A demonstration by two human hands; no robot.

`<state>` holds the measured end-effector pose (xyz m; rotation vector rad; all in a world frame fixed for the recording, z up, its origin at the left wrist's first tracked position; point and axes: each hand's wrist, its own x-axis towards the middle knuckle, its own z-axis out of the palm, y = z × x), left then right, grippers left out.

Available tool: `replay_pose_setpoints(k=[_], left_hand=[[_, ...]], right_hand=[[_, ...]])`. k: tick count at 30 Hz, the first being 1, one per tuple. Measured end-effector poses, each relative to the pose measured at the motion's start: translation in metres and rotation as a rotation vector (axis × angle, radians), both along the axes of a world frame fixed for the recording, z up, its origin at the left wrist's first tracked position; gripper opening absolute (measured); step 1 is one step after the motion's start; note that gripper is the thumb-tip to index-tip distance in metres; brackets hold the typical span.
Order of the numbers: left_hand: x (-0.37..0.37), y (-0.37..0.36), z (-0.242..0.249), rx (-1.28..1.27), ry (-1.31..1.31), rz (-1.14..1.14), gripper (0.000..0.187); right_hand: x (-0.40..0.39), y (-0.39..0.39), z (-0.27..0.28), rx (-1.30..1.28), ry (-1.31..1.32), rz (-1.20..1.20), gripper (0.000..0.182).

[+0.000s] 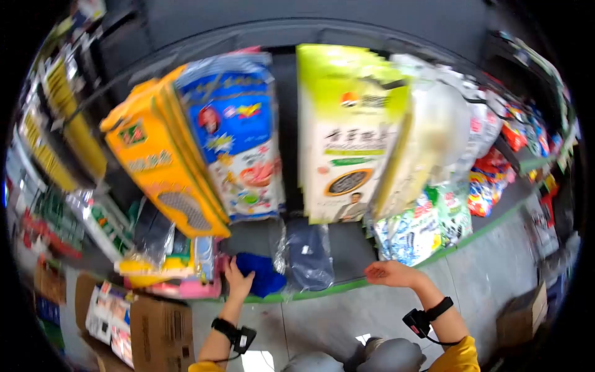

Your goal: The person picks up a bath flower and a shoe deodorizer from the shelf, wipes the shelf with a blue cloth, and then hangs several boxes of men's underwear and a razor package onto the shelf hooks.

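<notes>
At the shelf's front edge, my left hand (238, 280) rests against a dark blue, soft-looking folded item (261, 274), its thumb spread away from the fingers. Just right of this item lies a flat navy pack in clear plastic (310, 257). My right hand (390, 273) hovers over the edge farther right, fingers loosely curled and nothing visible in them. Above the hands hang orange packs (164, 158), blue-and-white packs (238, 139) and green-and-white packs (347, 136) with a picture of dark seeds.
A green strip (347, 286) lines the dark shelf's front. Yellow and pink packs (173, 273) lie at left, with an opened cardboard box (162, 332) on the floor below. Blurred white bags (446, 124) and green-white packets (427, 226) fill the right. Another box (522, 315) stands lower right.
</notes>
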<state>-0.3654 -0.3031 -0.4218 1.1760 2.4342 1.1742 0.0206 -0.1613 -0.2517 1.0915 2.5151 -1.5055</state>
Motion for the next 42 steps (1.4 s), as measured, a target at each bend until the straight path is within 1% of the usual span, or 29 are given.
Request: replay_pose_setpoints(k=[1, 3, 5, 6, 7, 9, 11, 12, 13, 15, 16, 17, 19, 20, 22, 23, 25, 26, 27, 28, 29, 31, 32, 35, 36, 38, 39, 41, 42], left_hand=[[0.000, 0.004, 0.012, 0.001, -0.013, -0.088, 0.075], [0.011, 0.019, 0.043, -0.085, 0.108, -0.174, 0.065], [0.038, 0.026, 0.115, -0.126, 0.164, -0.243, 0.048], [0.044, 0.033, 0.130, 0.019, 0.173, -0.341, 0.029], [0.056, 0.043, 0.153, 0.123, -0.195, -0.416, 0.026], [0.079, 0.045, 0.202, 0.370, -0.046, -0.480, 0.028], [0.083, 0.051, 0.236, 0.539, 0.127, -0.464, 0.037], [0.085, 0.052, 0.253, 0.544, 0.131, -0.460, 0.040], [0.086, 0.053, 0.268, 0.550, 0.134, -0.457, 0.042], [0.089, 0.055, 0.279, 0.537, 0.128, -0.476, 0.045], [0.091, 0.056, 0.281, 0.517, 0.112, -0.518, 0.047], [0.099, 0.052, 0.287, 0.468, 0.124, -0.541, 0.049], [0.108, 0.052, 0.282, 0.474, 0.151, -0.562, 0.050], [0.110, 0.052, 0.285, 0.483, 0.158, -0.561, 0.050], [0.110, 0.037, 0.298, 0.384, 0.200, -0.580, 0.049], [0.104, 0.031, 0.303, 0.335, 0.126, -0.600, 0.043], [0.095, 0.014, 0.317, 0.210, 0.058, -0.690, 0.035], [0.096, -0.008, 0.327, 0.140, 0.045, -0.683, 0.031], [0.100, -0.030, 0.337, 0.071, 0.027, -0.675, 0.028], [0.106, -0.040, 0.342, 0.096, 0.115, -0.696, 0.027], [0.104, -0.066, 0.328, 0.105, 0.198, -0.656, 0.028], [0.103, -0.108, 0.327, 0.033, 0.239, -0.581, 0.031], [0.103, -0.132, 0.327, 0.007, 0.155, -0.522, 0.031], [0.111, -0.222, 0.323, -0.149, 0.183, -0.161, 0.032], [0.111, -0.250, 0.319, -0.168, 0.182, -0.111, 0.032], [0.114, -0.308, 0.310, -0.412, 0.068, -0.011, 0.037], [0.118, -0.334, 0.309, -0.430, 0.060, 0.016, 0.037], [0.126, -0.378, 0.307, -0.537, 0.044, 0.224, 0.036], [0.131, -0.392, 0.311, -0.567, 0.021, 0.265, 0.038]], right_hand=[[0.011, 0.001, 0.000, -0.004, -0.038, -0.026, 0.035], [0.030, 0.002, 0.011, 0.047, -0.091, -0.086, 0.035], [0.049, 0.008, 0.019, 0.084, -0.138, -0.102, 0.036], [0.056, 0.010, 0.022, 0.081, -0.152, -0.116, 0.034], [0.061, 0.010, 0.026, 0.078, -0.166, -0.130, 0.032], [0.061, 0.014, 0.036, 0.118, -0.154, -0.123, 0.032], [0.056, 0.019, 0.040, 0.122, -0.071, -0.152, 0.032], [0.050, 0.019, 0.043, 0.234, -0.009, -0.127, 0.034], [0.040, 0.019, 0.054, 0.243, -0.001, -0.112, 0.034], [0.014, 0.013, 0.077, 0.252, 0.095, -0.139, 0.031], [0.003, 0.010, 0.083, 0.320, 0.249, -0.168, 0.027], [-0.009, 0.005, 0.097, 0.317, 0.253, -0.153, 0.027], [-0.029, -0.003, 0.130, 0.408, 0.351, -0.332, 0.025], [-0.034, -0.008, 0.140, 0.418, 0.356, -0.330, 0.025], [-0.042, -0.014, 0.165, 0.601, 0.219, 0.007, 0.032], [-0.048, -0.016, 0.170, 0.672, 0.288, 0.108, 0.029], [-0.064, -0.014, 0.185, 0.682, 0.249, 0.285, 0.028], [-0.070, -0.019, 0.194, 0.679, 0.273, 0.355, 0.028], [-0.074, -0.024, 0.201, 0.618, 0.296, 0.299, 0.030], [-0.079, -0.032, 0.207, 0.555, 0.314, 0.245, 0.033], [-0.081, -0.044, 0.213, 0.523, 0.314, 0.294, 0.029], [-0.089, -0.062, 0.205, 0.240, 0.307, 0.319, 0.025], [-0.090, -0.074, 0.200, 0.126, 0.269, 0.300, 0.024], [-0.109, -0.102, 0.165, -0.072, 0.253, 0.403, 0.023], [-0.116, -0.116, 0.160, -0.081, 0.217, 0.451, 0.022], [-0.131, -0.133, 0.152, -0.108, 0.182, 0.526, 0.021], [-0.138, -0.140, 0.147, -0.115, 0.220, 0.577, 0.021], [-0.149, -0.152, 0.141, -0.133, 0.252, 0.649, 0.021], [-0.152, -0.155, 0.141, -0.089, 0.264, 0.641, 0.021]])
